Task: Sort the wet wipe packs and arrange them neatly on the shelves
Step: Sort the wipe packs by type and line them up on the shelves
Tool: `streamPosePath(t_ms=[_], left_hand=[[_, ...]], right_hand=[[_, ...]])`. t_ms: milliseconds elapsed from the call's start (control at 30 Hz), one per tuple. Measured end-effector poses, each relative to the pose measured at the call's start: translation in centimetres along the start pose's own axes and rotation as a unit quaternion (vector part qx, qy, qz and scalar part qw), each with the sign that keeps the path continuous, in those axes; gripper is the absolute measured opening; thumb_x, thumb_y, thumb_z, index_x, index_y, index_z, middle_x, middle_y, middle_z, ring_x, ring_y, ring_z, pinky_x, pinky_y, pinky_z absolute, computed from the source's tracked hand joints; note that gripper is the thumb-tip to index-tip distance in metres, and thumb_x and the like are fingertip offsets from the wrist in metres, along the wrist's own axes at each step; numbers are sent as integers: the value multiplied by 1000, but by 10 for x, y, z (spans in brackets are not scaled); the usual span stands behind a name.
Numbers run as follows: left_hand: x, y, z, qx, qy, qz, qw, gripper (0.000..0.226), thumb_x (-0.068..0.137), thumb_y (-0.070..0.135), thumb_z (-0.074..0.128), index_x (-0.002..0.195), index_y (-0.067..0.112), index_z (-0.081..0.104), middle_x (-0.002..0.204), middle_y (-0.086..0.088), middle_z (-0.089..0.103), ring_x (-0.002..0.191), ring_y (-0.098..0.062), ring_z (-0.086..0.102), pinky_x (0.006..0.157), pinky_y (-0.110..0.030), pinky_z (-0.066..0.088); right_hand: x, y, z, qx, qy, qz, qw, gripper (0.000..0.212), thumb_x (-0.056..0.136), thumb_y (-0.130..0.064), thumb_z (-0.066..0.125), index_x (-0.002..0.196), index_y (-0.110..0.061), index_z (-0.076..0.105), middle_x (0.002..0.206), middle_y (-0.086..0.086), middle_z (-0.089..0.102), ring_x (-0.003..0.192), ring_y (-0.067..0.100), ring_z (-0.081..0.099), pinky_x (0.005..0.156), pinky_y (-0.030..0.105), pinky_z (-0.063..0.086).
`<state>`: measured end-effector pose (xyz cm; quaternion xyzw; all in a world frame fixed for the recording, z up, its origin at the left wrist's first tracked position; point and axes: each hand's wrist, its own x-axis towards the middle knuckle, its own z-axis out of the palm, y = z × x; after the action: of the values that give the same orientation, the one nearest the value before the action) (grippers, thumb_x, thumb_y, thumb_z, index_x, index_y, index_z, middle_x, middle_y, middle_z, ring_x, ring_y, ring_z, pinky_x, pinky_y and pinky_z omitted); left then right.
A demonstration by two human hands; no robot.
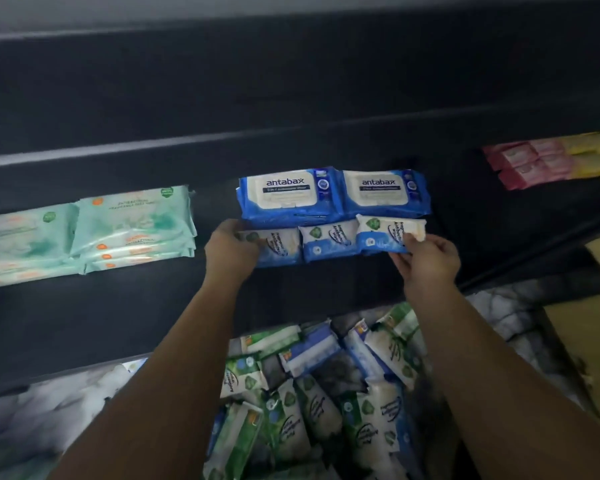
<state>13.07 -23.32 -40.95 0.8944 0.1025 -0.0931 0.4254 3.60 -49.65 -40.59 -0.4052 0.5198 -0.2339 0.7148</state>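
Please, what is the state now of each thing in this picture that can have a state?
left hand: holds the left small blue pack by its left end.
right hand: pinches the right small blue pack, which sits higher than its neighbour.
middle small blue pack: lies flat, untouched.
antabax packs: two, side by side, lids closed.
mint green packs: stacked at the left.
loose packs: jumbled pile below, unsorted.

dim scene, dark shelves, soft blur at edges, wide-angle bending

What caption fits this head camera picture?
Left hand and right hand hold small blue wipe packs in front of Antabax packs on a shelf.
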Motion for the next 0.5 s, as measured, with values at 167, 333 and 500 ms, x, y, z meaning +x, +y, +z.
streamPosePath(t_ms=[167,333,500], left_hand=[[2,-2,16,5,34,-15,999,37,85,21,72,119,13,60,102,1,63,91,-15,54,80,-25,39],[4,-8,29,24,60,-14,998,40,78,24,72,113,12,58,110,-9,65,105,-29,60,81,-32,43],[4,-8,31,22,57,-18,998,41,81,25,72,115,11,54,111,-10,64,105,-28,60,80,-33,42]], right_hand=[[34,-7,-7,-50,30,-19,998,27,90,2,69,98,-14,49,114,18,67,96,25,71,71,38,63],[51,0,1,-103,32,-43,993,28,90,-1,71,108,-12,51,108,10,63,95,23,68,69,34,63],[60,12,8,-263,51,-137,954,27,87,-16,75,109,-17,59,101,-1,62,94,23,66,80,39,59]])
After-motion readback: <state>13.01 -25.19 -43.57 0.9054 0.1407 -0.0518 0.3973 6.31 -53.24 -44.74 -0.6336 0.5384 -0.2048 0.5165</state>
